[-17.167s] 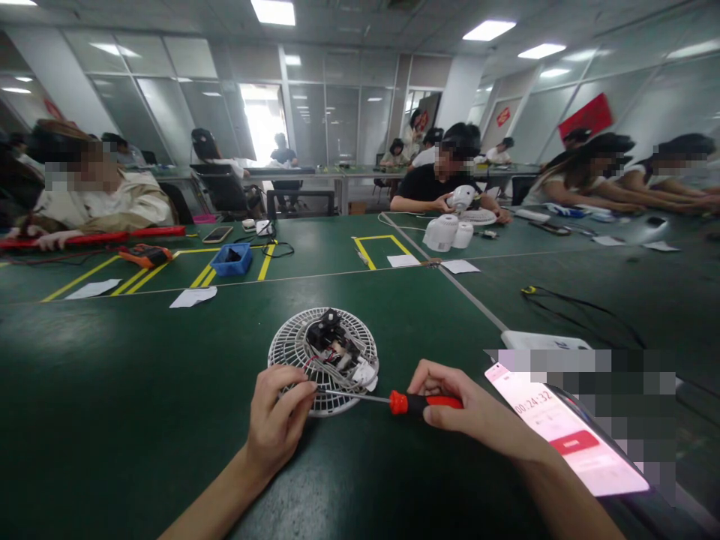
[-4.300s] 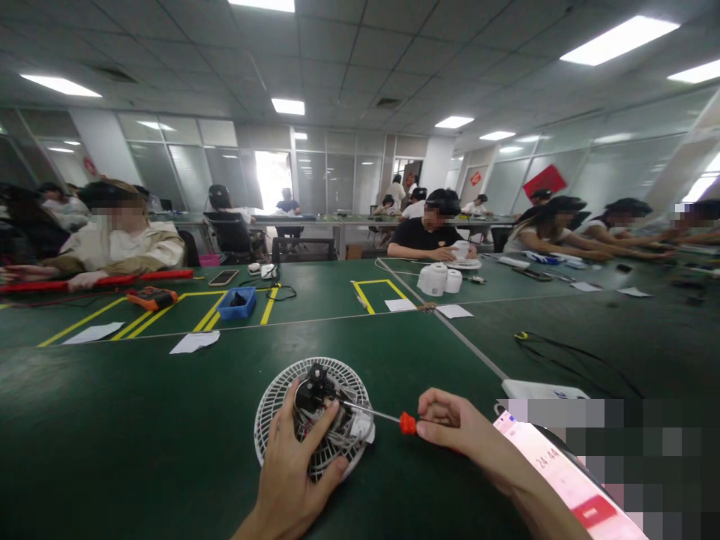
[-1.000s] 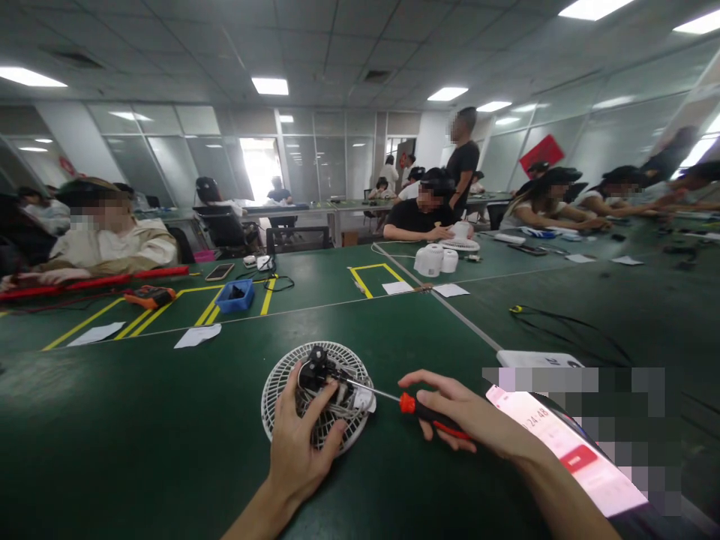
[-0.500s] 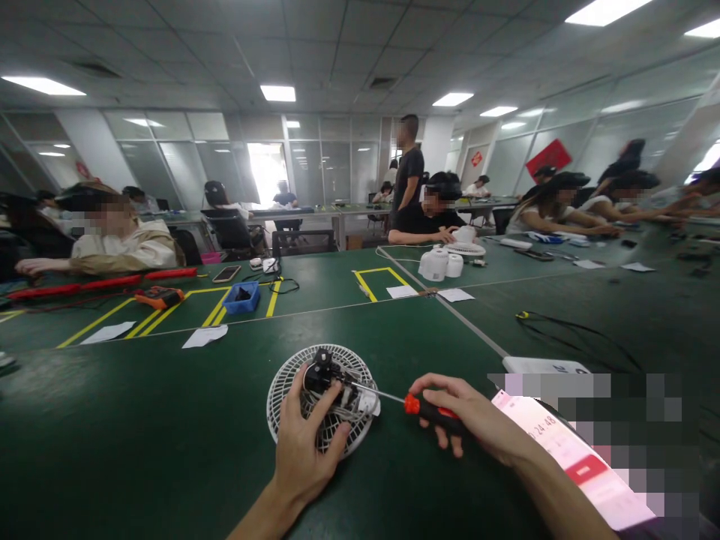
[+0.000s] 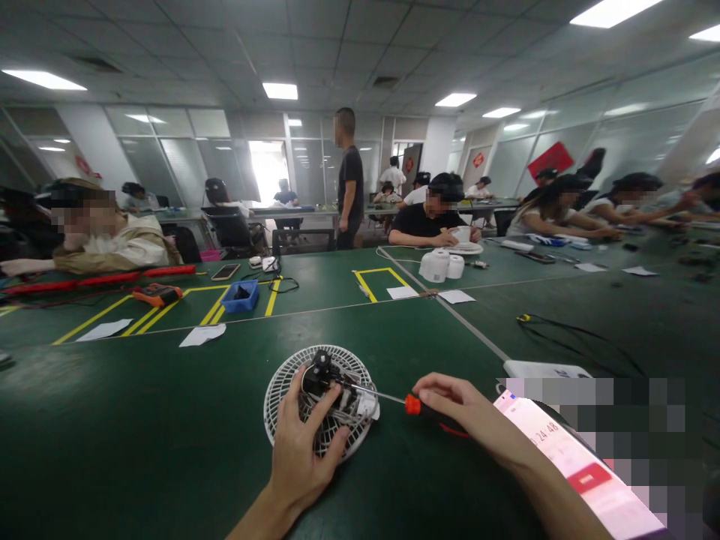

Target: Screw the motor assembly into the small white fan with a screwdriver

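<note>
A round white fan grille [image 5: 277,382] lies on the green table in front of me. On it sits a black motor assembly [image 5: 322,363] with grey wires bundled beside it. My left hand [image 5: 301,442] rests over the grille, its fingers around the motor and holding it down. From the right, my right hand [image 5: 466,409] grips a screwdriver [image 5: 413,405] with a red and black handle. The shaft points left, nearly level, and its tip reaches into the motor assembly; the exact contact point is too small to make out.
A lit phone [image 5: 562,442] lies by my right forearm, with a white panel [image 5: 545,369] behind it. Across the table are a blue bin [image 5: 241,300], an orange meter [image 5: 157,295], papers [image 5: 202,335], white housings [image 5: 436,266] and a black cable [image 5: 568,328]. Several people sit around.
My right hand's lower fingers, stretched out below the handle before, are now tucked out of sight. The screwdriver and left hand keep their places. A standing person in the background has moved left.
</note>
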{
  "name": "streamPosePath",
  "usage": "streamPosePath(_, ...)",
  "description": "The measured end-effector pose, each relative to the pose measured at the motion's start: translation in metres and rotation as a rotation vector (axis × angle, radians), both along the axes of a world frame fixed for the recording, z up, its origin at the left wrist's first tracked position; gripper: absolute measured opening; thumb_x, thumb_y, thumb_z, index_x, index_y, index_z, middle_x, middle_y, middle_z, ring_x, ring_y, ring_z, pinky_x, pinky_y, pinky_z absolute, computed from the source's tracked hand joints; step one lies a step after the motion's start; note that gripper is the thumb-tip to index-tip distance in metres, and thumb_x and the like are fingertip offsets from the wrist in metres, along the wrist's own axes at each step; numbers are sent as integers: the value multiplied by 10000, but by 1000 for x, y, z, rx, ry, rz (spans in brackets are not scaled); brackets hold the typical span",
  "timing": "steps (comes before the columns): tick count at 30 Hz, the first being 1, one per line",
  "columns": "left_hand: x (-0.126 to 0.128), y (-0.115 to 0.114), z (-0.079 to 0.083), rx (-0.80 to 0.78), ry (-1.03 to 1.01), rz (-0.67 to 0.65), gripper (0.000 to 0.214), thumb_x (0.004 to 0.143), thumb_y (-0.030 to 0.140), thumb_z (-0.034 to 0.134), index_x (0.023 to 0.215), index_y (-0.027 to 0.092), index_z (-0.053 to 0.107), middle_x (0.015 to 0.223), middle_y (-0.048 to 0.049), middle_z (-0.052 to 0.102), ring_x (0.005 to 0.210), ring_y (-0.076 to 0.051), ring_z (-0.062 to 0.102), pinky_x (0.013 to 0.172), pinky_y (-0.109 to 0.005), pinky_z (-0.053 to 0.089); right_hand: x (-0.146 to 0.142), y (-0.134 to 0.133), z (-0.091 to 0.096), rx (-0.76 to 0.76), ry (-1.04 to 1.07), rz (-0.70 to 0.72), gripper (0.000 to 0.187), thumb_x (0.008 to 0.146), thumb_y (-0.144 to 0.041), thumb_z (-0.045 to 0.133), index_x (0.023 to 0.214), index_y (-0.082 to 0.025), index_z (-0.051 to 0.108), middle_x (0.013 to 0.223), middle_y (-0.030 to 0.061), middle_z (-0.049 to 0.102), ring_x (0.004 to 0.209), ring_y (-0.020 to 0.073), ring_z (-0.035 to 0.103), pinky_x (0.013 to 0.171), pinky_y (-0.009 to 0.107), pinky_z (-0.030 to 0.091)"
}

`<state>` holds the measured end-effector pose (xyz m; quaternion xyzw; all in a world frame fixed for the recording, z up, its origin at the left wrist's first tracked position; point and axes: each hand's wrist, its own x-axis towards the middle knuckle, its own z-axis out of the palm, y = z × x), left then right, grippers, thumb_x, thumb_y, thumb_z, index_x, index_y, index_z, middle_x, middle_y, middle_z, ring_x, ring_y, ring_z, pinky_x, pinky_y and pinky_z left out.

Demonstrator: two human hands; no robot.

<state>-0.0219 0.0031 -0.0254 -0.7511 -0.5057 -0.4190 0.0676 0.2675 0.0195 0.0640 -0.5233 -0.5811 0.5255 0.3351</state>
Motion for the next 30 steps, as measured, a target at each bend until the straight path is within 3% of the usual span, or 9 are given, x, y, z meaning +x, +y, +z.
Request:
streamPosePath(2, 0, 0, 0, -10, -2, -1, 491, 902, 364, 608, 1388, 302, 574, 1650, -91, 168, 1484, -368, 298, 1152, -606, 376, -1, -2, -1, -104, 4, 38, 508, 861, -675, 606, 1029, -199, 663, 899, 51, 717, 660, 162, 655, 507, 233, 488)
streamPosePath(4, 0, 0, 0, -13, -7, -2, 488, 904, 369, 605, 1386, 300, 575, 1650, -92, 167, 1482, -367, 301, 1151, -610, 374, -1, -5, 0, -183, -8, 87, 558, 909, -709, 481, 1099, -208, 638, 824, 44, 724, 479, 117, 566, 377, 192, 377)
streamPosePath(8, -1, 0, -1, -29, -11, -7, 477, 912, 375, 584, 1383, 301, 580, 1654, -84, 160, 1479, -370, 302, 1157, -614, 363, 1, -9, 5, -120, -52, 76, 505, 934, -639, 456, 1105, -202, 643, 663, 11, 685, 382, 74, 420, 345, 164, 229)
streamPosePath(15, -3, 0, -3, -38, -9, -14, 475, 936, 387, 528, 1402, 296, 558, 1658, -92, 156, 1475, -375, 305, 1128, -632, 382, 6, -5, 11, 5, -105, -12, 496, 783, -574, 708, 1113, -210, 641, 724, 1, 680, 543, 135, 533, 458, 223, 348)
streamPosePath(18, -3, 1, -3, -24, 12, -10, 478, 927, 381, 549, 1400, 310, 559, 1659, -85, 151, 1468, -377, 318, 1125, -625, 388, 10, -5, 16, 119, -105, -59, 481, 700, -513, 810, 1048, -214, 665, 763, 7, 686, 741, 208, 631, 651, 298, 468)
streamPosePath(21, -3, 0, -2, -19, 20, -6, 485, 922, 382, 561, 1401, 304, 559, 1661, -86, 147, 1464, -376, 325, 1136, -614, 383, 9, -6, 18, 171, -90, -89, 482, 617, -441, 874, 1002, -221, 686, 869, 30, 704, 919, 266, 656, 807, 360, 504)
streamPosePath(24, -3, -1, -2, -32, 12, -3, 490, 926, 374, 558, 1410, 297, 549, 1656, -89, 155, 1476, -367, 307, 1155, -608, 362, 4, -7, 14, 48, -7, -91, 471, 705, -539, 795, 1035, -226, 672, 907, 51, 698, 822, 240, 674, 625, 315, 539)
streamPosePath(27, -2, -1, -1, -19, 20, -6, 495, 924, 384, 567, 1411, 300, 546, 1654, -90, 154, 1478, -372, 301, 1148, -611, 371, 0, -8, 10, -127, 55, -67, 480, 861, -649, 577, 1080, -227, 638, 827, 51, 708, 541, 153, 617, 394, 227, 436)
streamPosePath(30, -1, -2, 0, -14, 5, -1, 479, 926, 383, 564, 1397, 296, 559, 1651, -91, 167, 1471, -370, 314, 1138, -604, 387, -1, -7, 8, -137, 32, -40, 469, 854, -625, 597, 1073, -212, 625, 730, 34, 711, 448, 114, 547, 340, 183, 361)
